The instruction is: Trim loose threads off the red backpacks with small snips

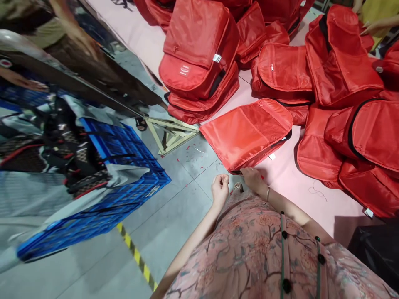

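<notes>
A red backpack (pixel 246 133) lies flat on the pink-covered table in front of me, with its near corner over the table edge. My right hand (pixel 253 180), with a bracelet on the wrist, is closed on the near edge of this backpack, beside a dark strip. My left hand (pixel 220 187) is just left of that corner, off the table edge and apart from the fabric. Its fingers are curled into a pinch; whatever may be between them is too small to make out. A white tag (pixel 272 156) sticks out from the backpack's right side.
Stacked red backpacks (pixel 199 50) stand at the back, with more red backpacks (pixel 370 133) piled right. A blue crate (pixel 131 166) holding black items is at left on the floor. People's hands (pixel 82 41) show upper left and upper right. A black-yellow strip (pixel 137 255) marks the floor.
</notes>
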Demonstrator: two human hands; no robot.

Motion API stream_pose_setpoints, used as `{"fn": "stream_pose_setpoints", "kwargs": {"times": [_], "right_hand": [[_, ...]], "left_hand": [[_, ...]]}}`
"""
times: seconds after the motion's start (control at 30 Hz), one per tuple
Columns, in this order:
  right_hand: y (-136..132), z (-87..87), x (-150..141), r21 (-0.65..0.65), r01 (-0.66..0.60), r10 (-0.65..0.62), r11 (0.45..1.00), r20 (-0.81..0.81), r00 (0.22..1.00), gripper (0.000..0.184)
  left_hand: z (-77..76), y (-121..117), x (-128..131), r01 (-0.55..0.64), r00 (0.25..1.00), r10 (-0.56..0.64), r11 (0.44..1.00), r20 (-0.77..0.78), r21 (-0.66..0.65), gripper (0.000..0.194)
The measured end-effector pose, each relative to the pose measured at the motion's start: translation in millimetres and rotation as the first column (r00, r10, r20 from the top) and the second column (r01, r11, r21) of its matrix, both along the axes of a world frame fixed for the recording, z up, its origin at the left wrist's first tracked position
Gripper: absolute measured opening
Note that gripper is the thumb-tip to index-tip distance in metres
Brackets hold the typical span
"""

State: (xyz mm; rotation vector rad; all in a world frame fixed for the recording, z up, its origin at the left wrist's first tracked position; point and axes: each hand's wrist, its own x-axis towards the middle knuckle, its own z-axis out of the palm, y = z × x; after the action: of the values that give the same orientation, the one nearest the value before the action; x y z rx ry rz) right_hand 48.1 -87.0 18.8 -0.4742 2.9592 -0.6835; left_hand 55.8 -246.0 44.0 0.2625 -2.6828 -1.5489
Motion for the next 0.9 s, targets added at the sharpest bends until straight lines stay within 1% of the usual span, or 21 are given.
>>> {"fn": "stream_pose_setpoints", "kwargs": {"times": [0.17, 0.3, 0.43, 0.57, 0.63, 0.7, 0.8, 0.83, 0.87, 0.9], "right_hand": [[4, -1.0, -8, 0.022, -0.077, 0.077, 0.997, -0.01, 0.997, 0.019], [8, -1.5, -13, 0.015, -0.105, 0.105, 0.994, -0.005, 0.994, 0.021], [9, -3.9, -17, -0.026, -0.11, 0.11, 0.994, 0.003, 0.994, 0.022], [8, -7.2, -19, -0.099, -0.11, 0.112, 0.989, 0.015, 0.994, 0.021], [10, -9.9, -18, -0.148, -0.109, 0.112, 0.983, 0.016, 0.994, 0.019], [13, -13.7, -17, -0.205, -0.097, 0.102, 0.974, 0.013, 0.995, 0.017], [21, -19.4, -10, -0.302, -0.048, 0.055, 0.952, 0.014, 0.998, 0.016], [24, -20.4, -7, -0.337, -0.022, 0.029, 0.941, 0.018, 0.999, 0.017], [26, -20.6, -4, -0.372, 0.009, 0.001, 0.928, 0.024, 1.0, 0.018], [29, -19.7, -1, -0.406, 0.04, -0.03, 0.913, 0.032, 0.999, 0.019]], "left_hand": [[1.4, 10, 3, -0.043, 0.999, 0.043, 0.999, -0.003, 0.015, 0.02], [0.5, 14, 3, -0.048, 0.999, 0.048, 0.999, 0.0, 0.013, 0.02], [0.8, 15, 1, -0.033, 0.999, 0.033, 0.999, 0.002, 0.001, 0.021], [2.5, 14, -1, -0.003, 1.0, 0.003, 1.0, 0.014, 0.018, 0.023], [6.3, 12, 1, 0.041, 0.999, -0.042, 0.998, 0.02, 0.049, 0.024], [12.8, 7, 2, 0.137, 0.989, -0.142, 0.985, 0.043, 0.104, 0.027], [24.6, -9, -6, 0.313, 0.935, -0.34, 0.926, 0.104, 0.212, 0.035], [28.1, -17, -14, 0.337, 0.921, -0.371, 0.911, 0.118, 0.236, 0.038], [30.8, -25, -24, 0.33, 0.922, -0.367, 0.911, 0.123, 0.246, 0.04], [32.7, -33, -37, 0.291, 0.937, -0.327, 0.925, 0.12, 0.246, 0.038]]}}
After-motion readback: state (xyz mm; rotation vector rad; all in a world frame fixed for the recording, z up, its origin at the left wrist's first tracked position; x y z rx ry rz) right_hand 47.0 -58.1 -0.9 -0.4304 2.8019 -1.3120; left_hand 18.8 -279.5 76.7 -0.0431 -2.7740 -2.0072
